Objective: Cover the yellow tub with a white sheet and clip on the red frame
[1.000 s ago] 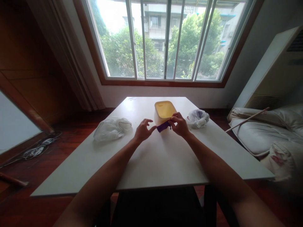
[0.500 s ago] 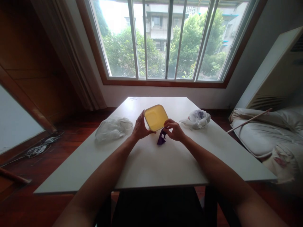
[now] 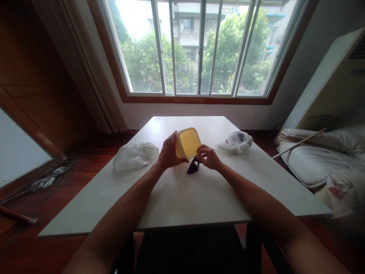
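A squarish yellow plastic container (image 3: 190, 143) with rounded corners is tilted over the middle of the table, its pale side wall showing on the left. My left hand (image 3: 169, 151) grips it from the left, with the thumb under its lower edge. At the lower right corner, my right hand (image 3: 208, 156) has its fingers closed on a dark purple cloth (image 3: 193, 166). The cloth hangs below the fingers toward the tabletop. Right fingertips meet the container's edge; whether they also grip it I cannot tell.
On the white table (image 3: 188, 201), a crumpled white plastic bag (image 3: 135, 155) lies to the left and a bunched plastic bag (image 3: 238, 142) to the right. Beyond the table's right side are a folded mattress (image 3: 310, 160) and a thin stick (image 3: 299, 143).
The container has turned in my left hand, so more of its left side wall shows. My right hand and the purple cloth have shifted only slightly. The view has moved a little too.
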The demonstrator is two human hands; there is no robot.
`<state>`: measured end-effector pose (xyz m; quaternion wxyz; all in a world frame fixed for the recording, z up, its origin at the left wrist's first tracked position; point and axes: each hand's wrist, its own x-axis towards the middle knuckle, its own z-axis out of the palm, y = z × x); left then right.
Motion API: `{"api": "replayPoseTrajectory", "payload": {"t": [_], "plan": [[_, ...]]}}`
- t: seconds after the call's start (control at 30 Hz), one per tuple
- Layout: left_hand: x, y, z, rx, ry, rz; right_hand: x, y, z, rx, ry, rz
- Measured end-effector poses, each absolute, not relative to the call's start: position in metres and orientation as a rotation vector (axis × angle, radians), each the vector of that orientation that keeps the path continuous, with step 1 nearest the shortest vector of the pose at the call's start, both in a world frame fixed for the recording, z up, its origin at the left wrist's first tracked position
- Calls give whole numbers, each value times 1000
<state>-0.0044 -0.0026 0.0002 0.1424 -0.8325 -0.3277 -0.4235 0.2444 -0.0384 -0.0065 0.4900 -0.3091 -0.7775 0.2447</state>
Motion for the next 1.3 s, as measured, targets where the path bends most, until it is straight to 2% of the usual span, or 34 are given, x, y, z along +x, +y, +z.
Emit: {"api": "replayPoseTrajectory", "payload": {"t": [0.5,0.67,0.83,0.93,1.03,1.17,1.3], "plan": [[-2,-5,6,-2369,-1045,-1273,245,-38,2,-752,-1911,622],[-3,-3,5,-2339,-1006,-1234,276,-18,8,-996,-1598,678],[-2,-3,3,-2325,-961,-1212,320,0,12,-1285,-1200,363],[0,-4,3,-2330,-949,-1185,324,-2,19,-1293,-1094,196],[3,-6,4,-2346,-908,-1163,303,-16,25,-1107,-1229,117],[6,-8,5,-2361,-879,-1153,259,-43,24,-831,-1883,156],[5,-10,5,-2363,-877,-1154,236,-60,21,-839,-2254,302]]}}
